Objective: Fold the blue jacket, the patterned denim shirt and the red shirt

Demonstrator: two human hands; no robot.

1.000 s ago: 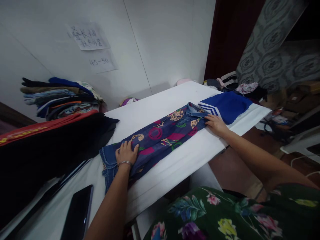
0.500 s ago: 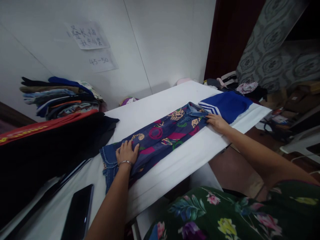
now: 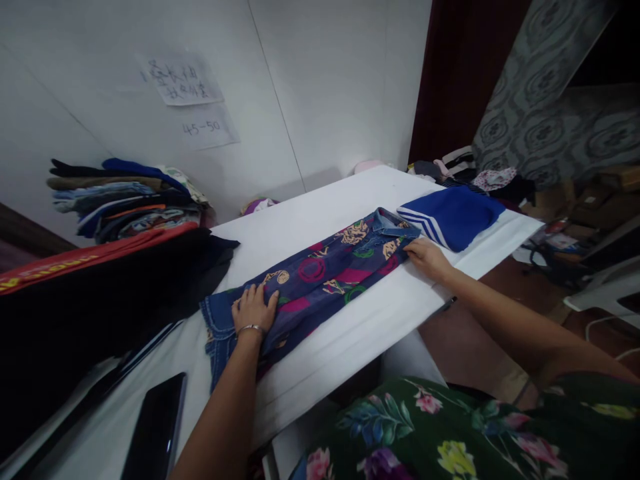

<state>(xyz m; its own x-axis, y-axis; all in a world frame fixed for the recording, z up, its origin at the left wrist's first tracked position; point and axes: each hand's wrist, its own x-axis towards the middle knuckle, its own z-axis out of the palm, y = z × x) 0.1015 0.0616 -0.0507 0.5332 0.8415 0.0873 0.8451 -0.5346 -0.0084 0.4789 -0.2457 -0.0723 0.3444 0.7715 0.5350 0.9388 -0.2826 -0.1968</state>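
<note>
A patterned denim shirt (image 3: 320, 270) lies folded into a long strip on the white table, its collar at the far right end and its denim hem at the left. My left hand (image 3: 254, 310), with a bracelet at the wrist, rests flat on the strip near the hem, fingers spread. At the other end my right hand (image 3: 427, 259) pinches the shirt's near edge just below the collar. Just beyond that hand is a folded blue garment with white stripes (image 3: 453, 217). The shirt's underside is hidden.
On the left stand a pile of folded clothes (image 3: 130, 200) and a black and red heap of garments (image 3: 100, 320). A phone (image 3: 155, 427) lies at the front left of the white table (image 3: 370, 333). More clothes (image 3: 465, 167) sit past the far right corner.
My right hand has shifted slightly toward me and left along the shirt's edge, away from the collar corner. My left hand has stayed in place on the shirt.
</note>
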